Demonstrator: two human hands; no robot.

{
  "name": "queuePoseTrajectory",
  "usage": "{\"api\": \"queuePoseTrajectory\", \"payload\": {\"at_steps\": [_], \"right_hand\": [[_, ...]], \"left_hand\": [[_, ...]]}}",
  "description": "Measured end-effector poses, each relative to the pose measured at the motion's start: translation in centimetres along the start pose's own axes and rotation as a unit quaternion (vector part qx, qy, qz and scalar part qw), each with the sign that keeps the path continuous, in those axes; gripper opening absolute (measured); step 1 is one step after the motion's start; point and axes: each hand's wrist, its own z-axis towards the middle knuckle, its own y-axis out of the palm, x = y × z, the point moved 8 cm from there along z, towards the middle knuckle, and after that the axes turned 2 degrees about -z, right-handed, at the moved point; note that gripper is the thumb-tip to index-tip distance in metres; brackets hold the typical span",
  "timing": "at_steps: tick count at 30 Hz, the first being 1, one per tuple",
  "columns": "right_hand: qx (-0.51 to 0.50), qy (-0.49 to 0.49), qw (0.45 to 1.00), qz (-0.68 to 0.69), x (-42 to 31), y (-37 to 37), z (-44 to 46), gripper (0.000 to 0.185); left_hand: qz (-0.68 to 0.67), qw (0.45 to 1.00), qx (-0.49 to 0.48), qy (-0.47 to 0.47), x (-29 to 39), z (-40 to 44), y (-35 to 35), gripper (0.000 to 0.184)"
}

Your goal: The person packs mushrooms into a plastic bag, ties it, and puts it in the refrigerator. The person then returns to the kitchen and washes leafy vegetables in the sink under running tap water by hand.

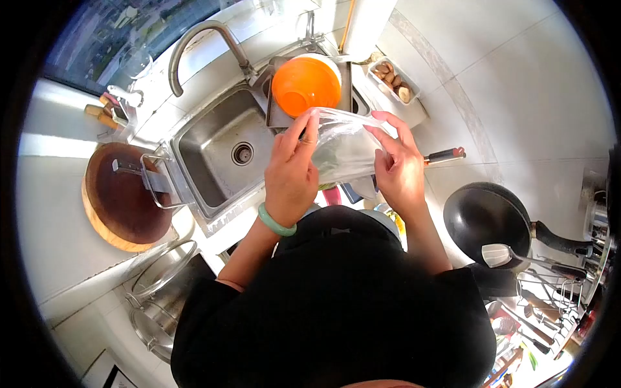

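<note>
Between my two hands hangs a clear plastic bag (346,152), its top edge pulled out sideways. My left hand (291,171), with a green bangle (276,221) at the wrist, pinches the bag's left top corner. The opposite side of the bag is gripped by the thumb and fingers of my right hand (400,161). Something green shows faintly low in the bag; I cannot make out what it is. Just beyond the bag, an orange bowl (306,84) rests upside down or tilted on a metal tray (280,118) over the sink's right part.
A steel sink (217,139) with a curved faucet (206,27) lies ahead left. Left of it are a round wooden chopping board (119,194) and a cleaver (139,171). A black wok (485,216) with a spatula (497,255) is at right. A plastic box (394,81) holds brown pieces.
</note>
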Motion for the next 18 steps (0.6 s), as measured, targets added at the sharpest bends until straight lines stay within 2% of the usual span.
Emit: {"api": "queuePoseTrajectory", "payload": {"at_steps": [3, 5, 7, 8, 12, 14, 15, 16, 17, 18], "right_hand": [[0.014, 0.0, 1.0, -0.002, 0.2, -0.1, 0.0, 0.042], [0.008, 0.037, 0.999, 0.004, 0.8, 0.3, -0.2, 0.042], [0.032, 0.017, 0.999, 0.01, 1.0, 0.6, -0.3, 0.041], [0.038, 0.017, 0.999, 0.002, 1.3, 0.9, -0.4, 0.041], [0.064, 0.027, 0.997, -0.028, 3.1, 2.0, -1.1, 0.041], [0.071, 0.046, 0.991, -0.105, 3.8, 2.3, -1.3, 0.04], [0.072, 0.046, 0.991, -0.105, 4.5, 2.6, -1.4, 0.04], [0.092, 0.023, 0.985, -0.142, 5.0, 2.7, -1.5, 0.042], [0.112, -0.001, 0.978, -0.179, 5.5, 2.9, -1.6, 0.044], [0.114, 0.001, 0.977, -0.179, 6.4, 3.4, -1.6, 0.044]], "left_hand": [[0.01, 1.0, 0.013, 0.022, -0.4, 0.4, 0.4, 0.066], [-0.006, 1.0, 0.004, 0.019, -1.1, 0.4, 1.3, 0.065], [-0.016, 1.0, 0.005, 0.002, -1.8, 0.5, 1.7, 0.065], [0.003, 0.999, 0.028, 0.033, -2.0, 0.5, 1.9, 0.064], [0.001, 0.998, 0.041, 0.046, -3.1, 0.2, 3.2, 0.063], [-0.077, 0.996, 0.039, 0.005, -4.2, 0.0, 4.2, 0.048], [-0.077, 0.996, 0.038, 0.007, -4.7, -0.3, 5.1, 0.048], [-0.274, 0.954, 0.061, -0.102, -7.1, -0.9, 6.4, 0.042], [-0.456, 0.862, 0.079, -0.207, -9.4, -1.9, 8.5, 0.035], [-0.493, 0.839, 0.101, -0.207, -10.1, -2.0, 9.4, 0.025]]}}
